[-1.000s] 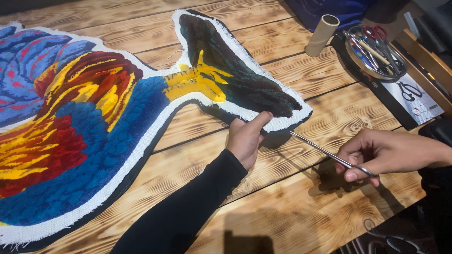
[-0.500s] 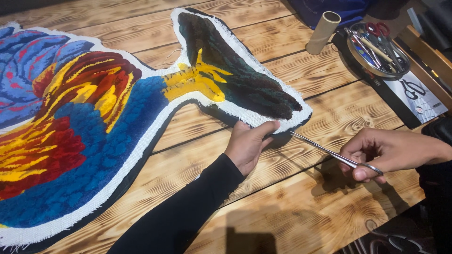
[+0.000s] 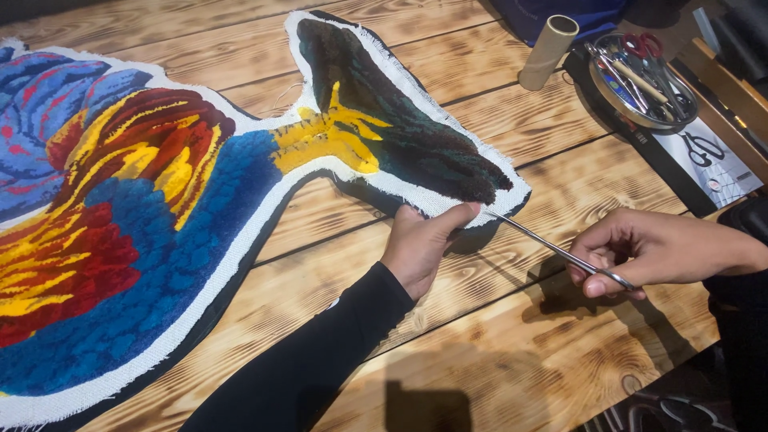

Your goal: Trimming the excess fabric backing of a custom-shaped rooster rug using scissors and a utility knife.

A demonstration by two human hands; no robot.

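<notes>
Head view: left hand (image 3: 422, 244) pinches the rug (image 3: 240, 200) edge at its dark tail tip. Right hand (image 3: 652, 252), fingers closed around scissors (image 3: 552, 250), points them toward 10 o'clock at that edge.

My wooden table (image 3: 496, 352) fills the frame. The tufted rug (image 3: 160, 232) lies across its left and centre. A cardboard tube (image 3: 548, 52) and a round tool tray (image 3: 636, 76) sit upper right.

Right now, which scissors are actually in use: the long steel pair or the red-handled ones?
The long steel scissors: the right hand holds them, tips at the rug's white edge pinched by the left hand. The red-handled scissors lie in the round tray.
</notes>
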